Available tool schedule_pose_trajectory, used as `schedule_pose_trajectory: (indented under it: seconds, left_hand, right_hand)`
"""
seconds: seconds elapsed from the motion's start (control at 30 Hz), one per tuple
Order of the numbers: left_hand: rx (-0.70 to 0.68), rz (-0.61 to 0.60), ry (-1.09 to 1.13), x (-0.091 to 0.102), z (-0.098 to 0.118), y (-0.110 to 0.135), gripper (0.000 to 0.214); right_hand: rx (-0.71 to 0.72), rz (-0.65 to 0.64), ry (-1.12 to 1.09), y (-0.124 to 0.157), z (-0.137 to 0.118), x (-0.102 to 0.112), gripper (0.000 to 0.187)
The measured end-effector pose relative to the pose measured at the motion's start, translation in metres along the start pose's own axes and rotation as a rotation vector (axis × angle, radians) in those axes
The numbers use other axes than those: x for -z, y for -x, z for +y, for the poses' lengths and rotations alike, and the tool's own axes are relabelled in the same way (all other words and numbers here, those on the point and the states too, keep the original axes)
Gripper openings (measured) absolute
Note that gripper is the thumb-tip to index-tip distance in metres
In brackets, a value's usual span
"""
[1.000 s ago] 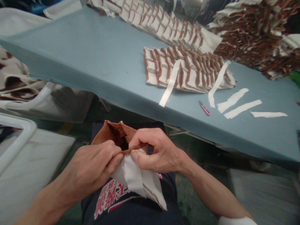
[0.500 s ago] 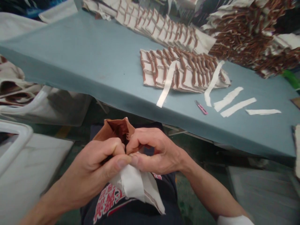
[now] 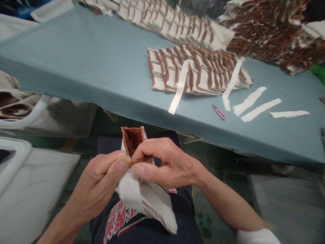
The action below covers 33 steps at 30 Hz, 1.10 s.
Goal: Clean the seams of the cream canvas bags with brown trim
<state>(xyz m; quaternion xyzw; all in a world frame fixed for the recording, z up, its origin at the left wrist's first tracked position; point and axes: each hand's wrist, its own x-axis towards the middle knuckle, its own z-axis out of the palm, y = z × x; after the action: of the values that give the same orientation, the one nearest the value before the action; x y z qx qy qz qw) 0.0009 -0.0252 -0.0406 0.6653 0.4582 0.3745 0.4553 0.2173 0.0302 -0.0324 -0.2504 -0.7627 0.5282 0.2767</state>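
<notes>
Over my lap, both hands pinch a small cloth piece, white with a brown inner part that sticks up between my fingers. My left hand grips it from the left with thumb against forefinger. My right hand grips it from the right, fingers curled over the brown edge. The white part hangs down over my dark shirt.
A blue-grey table runs across ahead. On it lie rows of white and brown cloth pieces, white strips, a pink cutter and a big heap of pieces at the far right. White bins stand at my left.
The brown part has been folded narrower and now stands more upright between my fingers. My hands stayed close together over my lap; the view shifted slightly.
</notes>
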Motion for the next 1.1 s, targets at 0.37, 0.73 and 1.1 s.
schedule_pose_trajectory:
  seconds: [0.37, 0.73, 1.1]
  left_hand:
    - [0.19, 0.092, 0.207, -0.017, -0.018, 0.008, 0.066]
    - [-0.055, -0.135, -0.035, 0.008, -0.003, 0.01, 0.045]
    - [-0.198, -0.003, -0.298, -0.018, 0.02, 0.032, 0.036]
  right_hand:
    - [0.012, 0.073, -0.097, 0.002, 0.015, -0.01, 0.01]
    - [0.175, -0.043, 0.121, 0.01, 0.0, 0.003, 0.013]
    - [0.544, 0.314, 0.24, 0.005, 0.073, -0.065, 0.06]
